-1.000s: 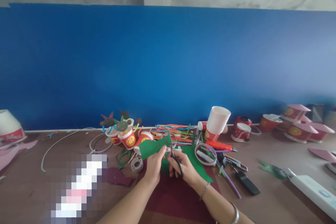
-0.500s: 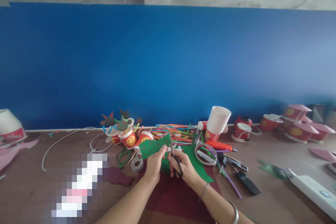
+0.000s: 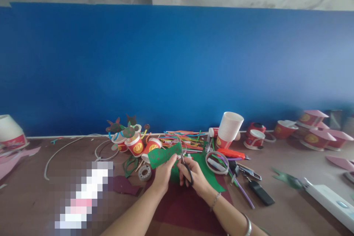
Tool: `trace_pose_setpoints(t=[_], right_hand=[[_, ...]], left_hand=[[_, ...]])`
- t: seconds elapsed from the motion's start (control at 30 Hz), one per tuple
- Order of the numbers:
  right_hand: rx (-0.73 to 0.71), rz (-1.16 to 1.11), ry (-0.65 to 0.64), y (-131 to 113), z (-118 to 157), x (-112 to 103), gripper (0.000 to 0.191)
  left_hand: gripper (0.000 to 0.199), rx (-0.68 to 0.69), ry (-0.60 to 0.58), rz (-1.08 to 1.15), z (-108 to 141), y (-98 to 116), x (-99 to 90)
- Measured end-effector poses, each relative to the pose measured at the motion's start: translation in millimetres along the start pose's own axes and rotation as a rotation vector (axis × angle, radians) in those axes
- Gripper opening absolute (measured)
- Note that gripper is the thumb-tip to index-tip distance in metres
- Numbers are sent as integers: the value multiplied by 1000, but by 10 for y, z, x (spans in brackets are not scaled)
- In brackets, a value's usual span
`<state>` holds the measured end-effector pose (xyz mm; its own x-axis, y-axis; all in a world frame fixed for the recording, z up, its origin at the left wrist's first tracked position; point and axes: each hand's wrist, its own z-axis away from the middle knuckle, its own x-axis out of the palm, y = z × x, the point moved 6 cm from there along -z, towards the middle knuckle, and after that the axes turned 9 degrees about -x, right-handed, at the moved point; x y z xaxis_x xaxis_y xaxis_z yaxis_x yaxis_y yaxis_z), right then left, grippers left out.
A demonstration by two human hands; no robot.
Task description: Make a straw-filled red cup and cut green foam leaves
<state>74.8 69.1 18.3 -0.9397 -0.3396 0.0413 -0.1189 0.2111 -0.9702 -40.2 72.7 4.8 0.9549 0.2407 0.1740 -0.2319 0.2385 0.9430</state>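
My left hand [image 3: 163, 174] pinches a strip of green paper [image 3: 163, 155] marked with dark reddish spots, thumb on top. In my right hand [image 3: 195, 175] is a pair of scissors [image 3: 187, 171] with dark handles, fingers wrapped through the loops. Its blades point up and away from me, right at the strip's right end. Whether they are parted is too small to make out. Below both hands lie a larger green sheet [image 3: 211, 177] and a dark red sheet [image 3: 188, 206]. A roll of tape [image 3: 144, 173] sits just left of my left hand.
Behind the hands lie several coloured pipe cleaners [image 3: 182, 140]. Decorated paper cups [image 3: 135, 146] stand left of them; a tall cup stack [image 3: 229, 127] leans to the right. An orange cutter [image 3: 232, 153], a large tape ring [image 3: 217, 163] and a black fob [image 3: 261, 192] lie rightward. A blue panel [image 3: 177, 70] closes the back.
The green strip and the scissors have shifted very slightly to the right. Both hands keep their hold, and the things on the table stay put.
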Motion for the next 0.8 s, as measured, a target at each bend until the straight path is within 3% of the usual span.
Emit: trace_pose_setpoints(t=[0.8], right_hand=[[22,45,-18,-1,-3,-3,28]], left_hand=[[38,145,26,-2,-61,71,-30]])
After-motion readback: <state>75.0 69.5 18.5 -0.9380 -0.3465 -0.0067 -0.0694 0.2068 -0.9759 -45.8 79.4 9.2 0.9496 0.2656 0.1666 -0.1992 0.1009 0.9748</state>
